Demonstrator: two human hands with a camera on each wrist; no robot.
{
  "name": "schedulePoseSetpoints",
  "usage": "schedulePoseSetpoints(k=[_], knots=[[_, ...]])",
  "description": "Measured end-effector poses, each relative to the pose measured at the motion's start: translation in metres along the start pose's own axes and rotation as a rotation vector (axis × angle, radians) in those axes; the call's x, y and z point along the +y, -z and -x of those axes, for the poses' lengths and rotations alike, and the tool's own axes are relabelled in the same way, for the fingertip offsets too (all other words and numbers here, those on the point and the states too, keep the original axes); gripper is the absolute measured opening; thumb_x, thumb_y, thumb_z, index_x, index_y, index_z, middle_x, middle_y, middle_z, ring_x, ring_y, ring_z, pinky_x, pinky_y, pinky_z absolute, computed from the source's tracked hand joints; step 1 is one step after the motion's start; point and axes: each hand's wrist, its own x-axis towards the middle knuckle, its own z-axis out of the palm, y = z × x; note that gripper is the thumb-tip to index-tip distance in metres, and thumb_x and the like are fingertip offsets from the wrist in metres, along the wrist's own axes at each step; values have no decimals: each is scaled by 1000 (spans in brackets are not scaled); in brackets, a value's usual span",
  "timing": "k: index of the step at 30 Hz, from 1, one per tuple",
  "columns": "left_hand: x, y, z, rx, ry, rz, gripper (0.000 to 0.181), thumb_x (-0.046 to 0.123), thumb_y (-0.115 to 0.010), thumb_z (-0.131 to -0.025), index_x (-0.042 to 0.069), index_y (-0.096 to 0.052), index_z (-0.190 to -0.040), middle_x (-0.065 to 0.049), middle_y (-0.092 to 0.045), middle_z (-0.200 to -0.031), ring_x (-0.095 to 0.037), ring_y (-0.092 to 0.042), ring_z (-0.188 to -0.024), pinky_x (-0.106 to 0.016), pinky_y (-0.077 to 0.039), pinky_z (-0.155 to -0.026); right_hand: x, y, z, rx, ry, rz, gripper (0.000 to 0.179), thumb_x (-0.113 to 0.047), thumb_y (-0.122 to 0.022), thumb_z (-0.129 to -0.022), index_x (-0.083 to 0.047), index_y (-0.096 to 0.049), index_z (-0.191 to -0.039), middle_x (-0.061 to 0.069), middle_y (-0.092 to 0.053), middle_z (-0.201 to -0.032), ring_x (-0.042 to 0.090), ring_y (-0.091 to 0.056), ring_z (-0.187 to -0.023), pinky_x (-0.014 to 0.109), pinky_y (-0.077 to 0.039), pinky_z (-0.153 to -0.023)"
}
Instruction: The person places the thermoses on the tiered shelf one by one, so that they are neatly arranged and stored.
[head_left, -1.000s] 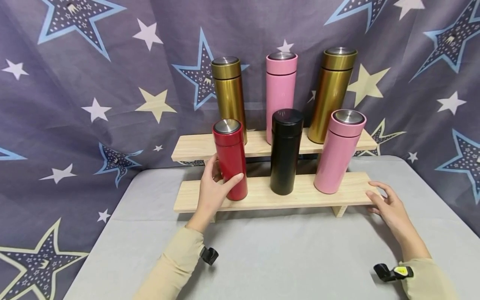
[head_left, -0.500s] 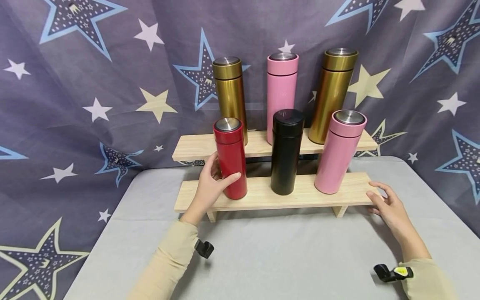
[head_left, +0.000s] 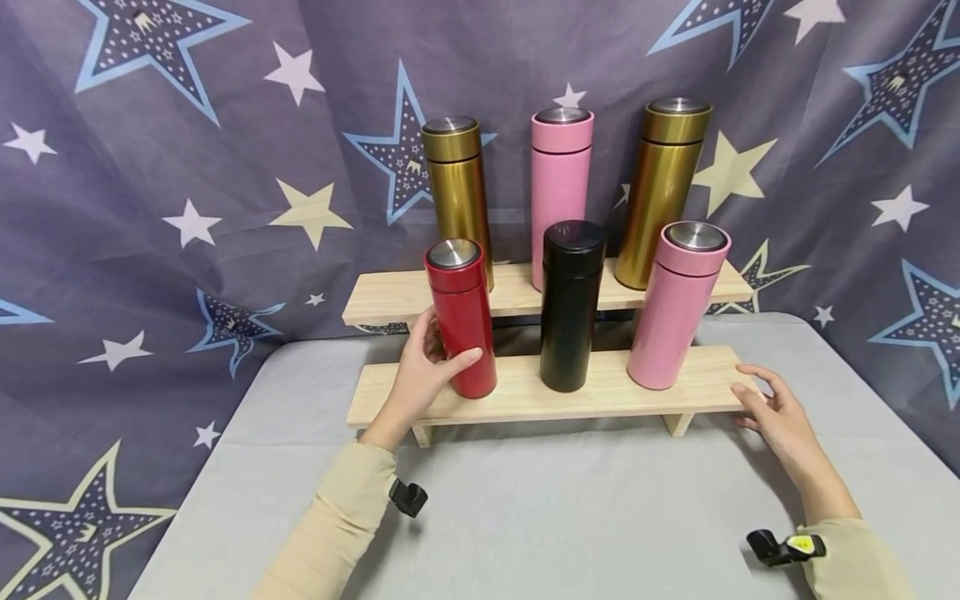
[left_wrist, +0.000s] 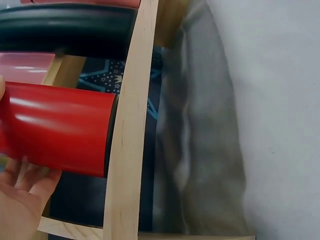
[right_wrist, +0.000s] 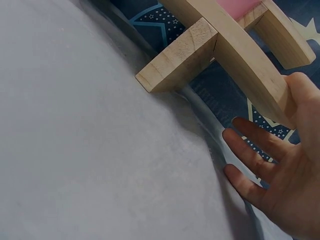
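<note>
My left hand (head_left: 422,367) holds a red thermos bottle (head_left: 467,333) low on its body, thumb across the front and fingers round the far side. The bottle stands upright at the left of the lower wooden shelf (head_left: 517,400). In the left wrist view the red bottle's base (left_wrist: 111,135) meets the shelf board, with the fingers (left_wrist: 45,190) along its side. My right hand (head_left: 780,412) is at the right end of the same shelf. In the right wrist view its thumb lies against the board's end (right_wrist: 270,100), and the other fingers (right_wrist: 250,152) are spread below.
A black thermos (head_left: 572,317) and a pink one (head_left: 675,317) share the lower shelf. Behind, the upper shelf (head_left: 386,296) bears two gold thermoses (head_left: 459,196) and a pink one (head_left: 560,200). Grey cloth (head_left: 562,508) covers the table; a starred curtain (head_left: 255,167) hangs behind.
My left wrist and forearm have shifted slightly left, and the thumb has slid a little left on the red thermos. The right hand and the other bottles have stayed put.
</note>
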Motion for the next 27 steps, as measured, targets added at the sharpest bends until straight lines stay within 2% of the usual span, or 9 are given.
schedulePoseSetpoints(k=[5, 12, 18, 20, 22, 25, 27], knots=[[-2, -1, 3, 0, 1, -25, 78, 13, -76, -88, 14, -31, -152, -13, -49, -142, -27, -48, -129, -45, -40, -107, -1, -2, -1, 5, -3, 32, 29, -16, -59, -101, -33, -54, -123, -19, -63, -94, -2, -64, -81, 18, -54, -66], [1, -3, 14, 41, 23, -98, 77, 21, -75, -90, 15, -30, -152, -11, -48, -139, -27, -48, -126, -48, -43, -101, -4, 0, -6, -5, 5, 58, 30, -16, -58, -101, -31, -55, -127, -21, -61, -97, -3, -63, -83, 19, -55, -66], [1, 5, 28, 83, 51, -215, 81, 27, -76, -90, 16, -28, -154, -9, -43, -147, -28, -41, -134, -52, -38, -105, -9, 5, -5, 1, 20, 272, 33, -23, -58, -101, -26, -55, -134, -29, -58, -100, -8, -60, -85, 18, -54, -67], [1, 9, 35, 100, 43, -281, 82, 30, -76, -89, 15, -28, -154, -10, -42, -149, -28, -40, -136, -51, -37, -106, -13, 7, -4, -8, 38, 373, 37, -25, -57, -102, -18, -53, -138, -17, -62, -107, -10, -58, -86, 17, -53, -68], [1, 15, 43, 121, 33, -349, 81, 32, -76, -89, 16, -29, -154, -11, -41, -150, -28, -39, -137, -49, -37, -108, -18, 8, -3, -27, 54, 473, 43, -27, -54, -103, -9, -49, -142, 2, -65, -114, -14, -54, -87, 15, -50, -69], [-1, 26, 58, 159, 17, -493, 79, 36, -74, -90, 19, -30, -154, -9, -38, -152, -30, -34, -141, -53, -33, -110, -26, 12, 1, -47, 71, 602, 51, -29, -51, -104, 1, -43, -144, 31, -56, -126, -19, -47, -88, 12, -43, -70], [-2, 35, 67, 181, 1, -598, 77, 40, -71, -92, 21, -30, -154, -9, -37, -154, -31, -31, -142, -56, -31, -110, -30, 15, 4, -44, 72, 648, 54, -30, -50, -104, 4, -41, -145, 37, -51, -131, -20, -41, -89, 11, -41, -69]])
